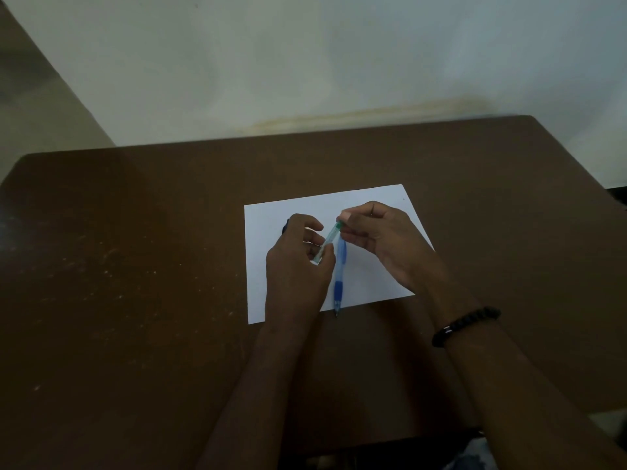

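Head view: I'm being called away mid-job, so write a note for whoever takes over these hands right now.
Left grip: the hand pinches the lower end of the clear pen.
Right grip: the hand pinches the pen's green top end.
Things: the clear pen is held slanted above the white paper on the brown table. The blue pen lies on the paper below the hands, tip toward the person. A dark object sits partly hidden behind the left hand.
Done: the clear pen is up off the paper, in both hands.
Left: probably working the green end off or on; I cannot tell which. The visible paper bears no writing.
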